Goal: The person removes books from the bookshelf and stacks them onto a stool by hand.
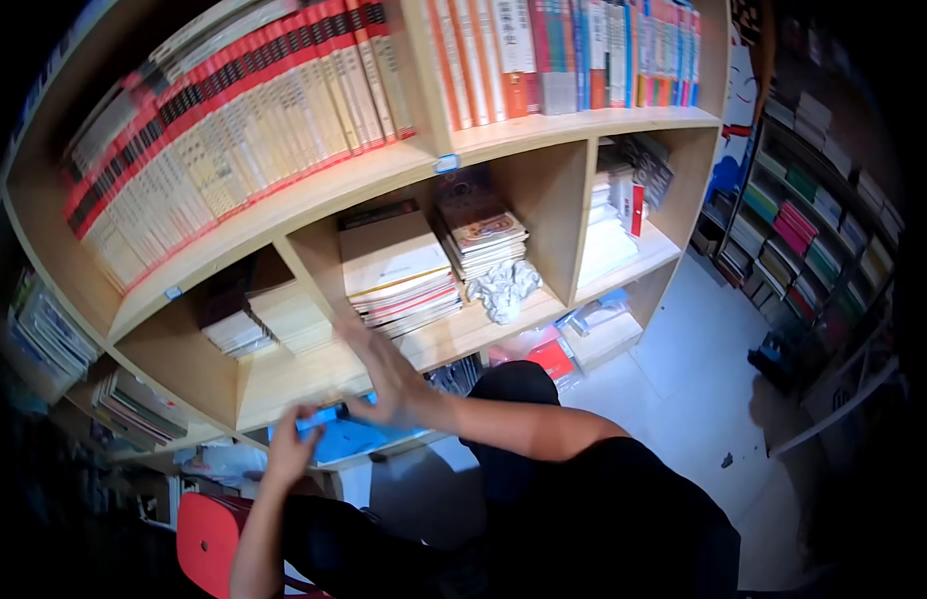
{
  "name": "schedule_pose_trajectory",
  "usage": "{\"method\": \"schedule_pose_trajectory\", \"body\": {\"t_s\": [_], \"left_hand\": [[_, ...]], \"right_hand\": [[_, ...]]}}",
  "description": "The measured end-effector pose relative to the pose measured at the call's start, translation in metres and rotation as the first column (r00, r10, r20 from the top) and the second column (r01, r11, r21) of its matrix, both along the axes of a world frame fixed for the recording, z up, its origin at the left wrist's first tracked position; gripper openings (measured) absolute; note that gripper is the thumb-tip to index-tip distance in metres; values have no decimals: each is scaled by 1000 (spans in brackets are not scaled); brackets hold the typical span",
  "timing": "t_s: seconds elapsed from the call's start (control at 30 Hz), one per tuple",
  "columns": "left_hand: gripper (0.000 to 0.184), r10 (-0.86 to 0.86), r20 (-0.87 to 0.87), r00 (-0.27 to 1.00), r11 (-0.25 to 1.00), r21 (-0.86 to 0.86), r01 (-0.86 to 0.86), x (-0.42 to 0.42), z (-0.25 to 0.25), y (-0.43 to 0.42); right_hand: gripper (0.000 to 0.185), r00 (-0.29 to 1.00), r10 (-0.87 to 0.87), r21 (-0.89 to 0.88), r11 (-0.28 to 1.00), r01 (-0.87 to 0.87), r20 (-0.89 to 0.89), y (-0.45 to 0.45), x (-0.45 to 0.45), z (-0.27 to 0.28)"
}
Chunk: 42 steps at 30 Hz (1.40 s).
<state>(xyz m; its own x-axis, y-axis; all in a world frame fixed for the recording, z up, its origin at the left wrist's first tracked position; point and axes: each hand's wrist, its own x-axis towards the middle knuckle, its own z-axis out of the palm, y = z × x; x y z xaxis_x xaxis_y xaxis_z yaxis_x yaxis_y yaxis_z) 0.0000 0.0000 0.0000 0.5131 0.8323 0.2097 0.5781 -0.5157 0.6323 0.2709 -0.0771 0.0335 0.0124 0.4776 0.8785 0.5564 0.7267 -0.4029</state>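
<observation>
A tall stack of books and papers with a plain cream top cover [395, 262] lies in the middle compartment of a pale wooden bookcase [558, 150]; small print marks the cover, too fine to read. The right hand [391, 384] is just in front of its near left corner, fingers stretched out and thumb spread away; blur hides whether the fingertips touch the stack. The left hand [292, 451] is lower, beside a bright blue flat sheet or folder [358, 439] below the shelf board; its fingers are bent and blurred, and I cannot tell whether they grip anything.

The same compartment holds a second, smaller stack of books with a brown patterned cover [483, 228] and one crumpled white wad [505, 290] before it. Two groups of books, one dark-covered [232, 324] and one pale [296, 304], stand in the compartment to the left. Two small blue-edged white labels, one central [446, 163] and one at left [173, 293], mark the board above; their writing is illegible.

Higher up runs a long row of matching red-and-cream volumes [249, 135], too blurred to count. One red plastic seat [206, 544] is beside the left forearm.
</observation>
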Motion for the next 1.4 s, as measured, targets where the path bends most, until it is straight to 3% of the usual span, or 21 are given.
{"method": "schedule_pose_trajectory", "body": {"t_s": [0.03,0.07,0.1,0.13,0.17,0.2,0.23,0.33,0.4,0.5,0.57,0.63,0.7,0.77,0.87,0.93,1.03,1.1,1.17,1.3,1.4], "left_hand": [[16,-185,-130,974,976,-137,167,-14,23,-26],[12,-207,-173,963,927,-349,136,-29,32,-54],[13,-437,-75,896,813,-459,358,13,1,-164],[15,-545,-180,819,751,-538,382,-2,14,-175],[18,-615,-204,761,713,-555,427,-2,5,-198],[26,-725,-290,625,637,-628,447,-10,-3,-203],[30,-752,-281,597,589,-694,415,-20,-12,-214],[55,-684,-412,601,715,-542,442,-44,-83,-231],[42,-790,-309,529,583,-647,492,-40,-122,-252],[55,-848,-388,362,514,-769,379,-16,-84,-259],[54,-854,-280,438,477,-759,443,-28,-87,-267],[48,-733,-304,609,596,-719,358,-20,-83,-285],[47,-714,-292,637,586,-746,315,-17,-77,-297],[47,-533,-328,780,538,-843,14,-27,-98,-301],[48,-467,-295,834,442,-894,-68,-25,-87,-312],[47,-480,-261,837,423,-905,-40,-23,-87,-316],[47,-541,-235,808,475,-878,62,-19,-89,-323],[47,-567,-235,790,532,-836,133,-17,-87,-325],[47,-577,-247,778,598,-777,197,-15,-79,-332],[47,-578,-214,788,708,-612,353,-17,-68,-342],[40,-707,-384,594,667,-642,379,-15,-97,-328]], "right_hand": [[63,993,55,-131,991,-41,102,-9,-11,-25],[40,929,330,-411,880,-239,166,-27,-12,-30],[25,797,603,-813,478,-332,29,-133,40,-52],[18,614,787,-837,376,-398,62,-137,33,-63],[19,427,903,-933,112,-343,-49,-146,35,-103],[23,383,905,-980,-143,-138,-186,-152,29,-111],[22,192,977,-977,129,-170,96,-160,27,-114],[21,303,928,-952,270,-142,218,-175,30,-139],[13,291,944,-942,229,-246,153,-198,33,-150],[17,293,951,-923,200,-329,101,-215,19,-177],[20,272,962,-993,68,-95,40,-219,17,-157],[20,220,975,-999,31,-23,26,-219,22,-138],[12,133,991,-992,25,-123,9,-219,18,-154],[10,128,992,-995,10,-101,-3,-218,12,-180],[13,106,992,-986,-53,-159,-71,-225,8,-209],[21,169,973,-955,194,-224,158,-233,13,-190],[23,182,957,-962,250,-109,228,-250,15,-174],[24,208,881,-899,438,-18,425,-264,10,-152],[24,312,847,-875,476,-87,430,-271,13,-155],[22,290,869,-907,422,-9,401,-274,18,-138],[24,277,872,-898,436,-63,404,-275,20,-150]]}}
